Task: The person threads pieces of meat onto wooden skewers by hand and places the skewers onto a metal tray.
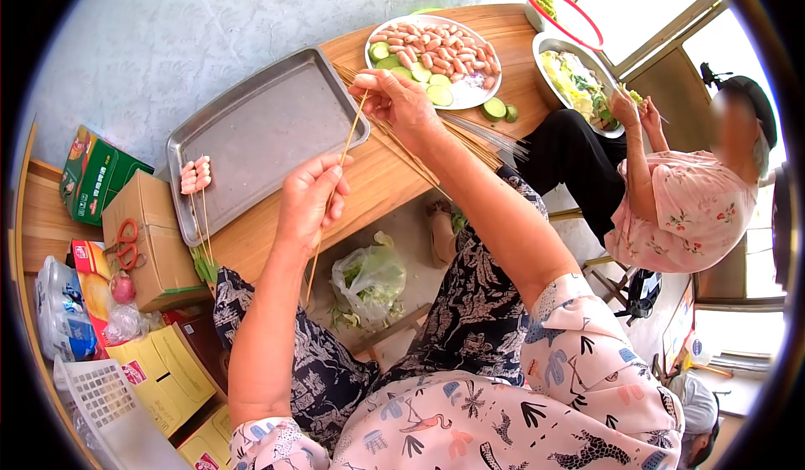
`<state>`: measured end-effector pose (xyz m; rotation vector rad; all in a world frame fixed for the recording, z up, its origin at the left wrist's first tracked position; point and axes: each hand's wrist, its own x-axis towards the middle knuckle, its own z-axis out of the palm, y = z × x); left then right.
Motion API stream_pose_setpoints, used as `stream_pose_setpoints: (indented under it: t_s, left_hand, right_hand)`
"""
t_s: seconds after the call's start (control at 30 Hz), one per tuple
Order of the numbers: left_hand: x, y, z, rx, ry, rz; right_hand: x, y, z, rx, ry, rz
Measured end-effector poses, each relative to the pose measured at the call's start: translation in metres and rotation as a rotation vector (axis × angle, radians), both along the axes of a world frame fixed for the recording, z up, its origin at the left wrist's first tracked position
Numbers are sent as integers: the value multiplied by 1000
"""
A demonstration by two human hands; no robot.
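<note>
- Nearest: the wearer's shirt (453, 428), pale pink, printed with flamingos, palms and leaf shapes; cut off by the lower edge.
- Left hand (317, 192) closed round the middle of 1 thin wooden skewer (354, 131); right hand (398, 105) pinching its upper end. Hands apart, joined only by the stick.
- Skewer slants between tray and lap; upper tip lies at the right fingers—cannot tell if anything is on it.
- Loose skewer bundle (411, 158) on the table, partly hidden under the right forearm.
- Co-worker (683, 210) at far right, hands over a metal bowl (549, 93) of leafy greens; what they hold is hard to make out.
- Green carton (101, 176) at left: pale characters, too small to read surely. Yellow carton (163, 378) has a red label, also unreadable.
- Tray (260, 135): grey metal, rectangular, rounded corners, raised rim. 2 loaded skewers (195, 175) at its left end, pink pieces side by side.
- White plate (471, 98), oval—heaped with small pink sausages (444, 46) and round green slices (439, 95).
- Table (369, 193): wood-grain top, curved edge.
- Below, a crinkled clear bag (369, 281) of greens.
- Red-handled scissors (127, 248) against a brown cardboard box (168, 260).
</note>
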<state>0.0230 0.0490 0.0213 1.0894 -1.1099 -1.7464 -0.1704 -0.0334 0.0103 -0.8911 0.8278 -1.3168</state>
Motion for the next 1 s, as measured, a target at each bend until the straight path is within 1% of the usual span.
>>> stream_pose_setpoints:
  t_s: [0.07,0.3,0.47,0.67,0.8,0.87,1.0]
  left_hand:
    - [0,0,-1,8,1,3]
    - [1,-2,0,-4,5,13]
    - [2,-2,-2,-9,0,15]
    - [2,-2,-3,-2,10,17]
    - [2,-3,-5,-1,4,22]
    - [2,-3,-5,-4,-2,23]
    - [2,-3,-6,-6,-9,25]
  right_hand:
    - [0,2,2,-46,79,-12]
    - [3,4,3,-53,130,-2]
    - [-2,4,2,7,157,120]
    - [-3,7,7,37,182,150]
    - [-4,8,7,55,167,171]
    - [-5,8,7,90,100,205]
    - [-6,9,7,103,110,230]
